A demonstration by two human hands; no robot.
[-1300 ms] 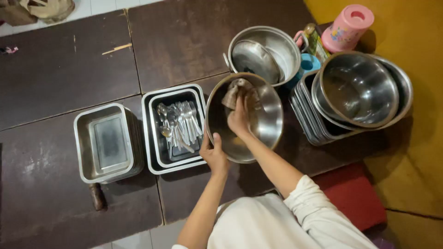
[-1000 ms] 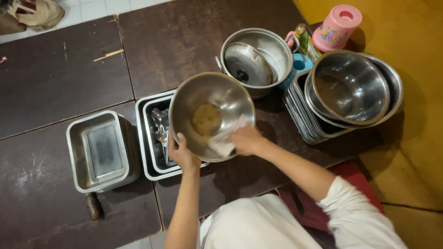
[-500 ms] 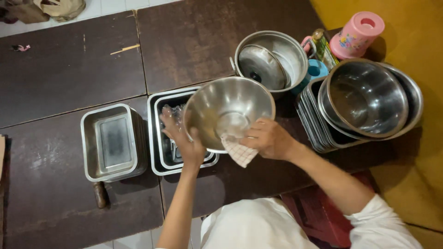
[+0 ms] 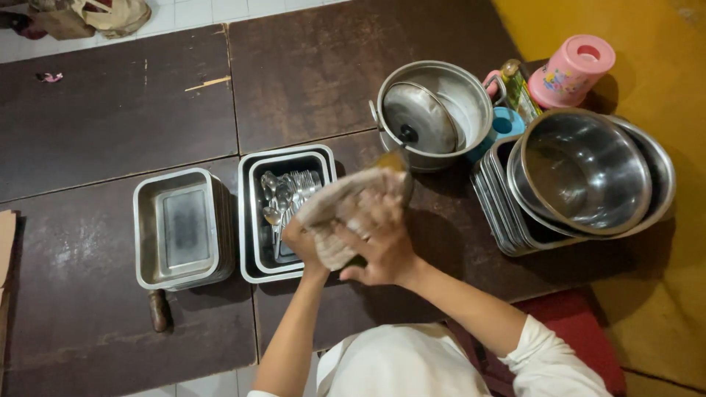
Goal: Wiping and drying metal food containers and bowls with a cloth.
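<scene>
The dark brown wooden table point(image 4: 309, 66) is made of several panels with seams between them. Just left of the hands point(image 4: 353, 235) stands a steel tray with spoons point(image 4: 254, 220), and farther left an empty steel pan point(image 4: 180, 228). Beyond the hands is a steel pot point(image 4: 471, 103) with its lid inside. To the right lies a stack of trays point(image 4: 496, 213) carrying large steel bowls point(image 4: 588, 169). Far right, beyond them, stands a pink cup point(image 4: 572, 70).
</scene>
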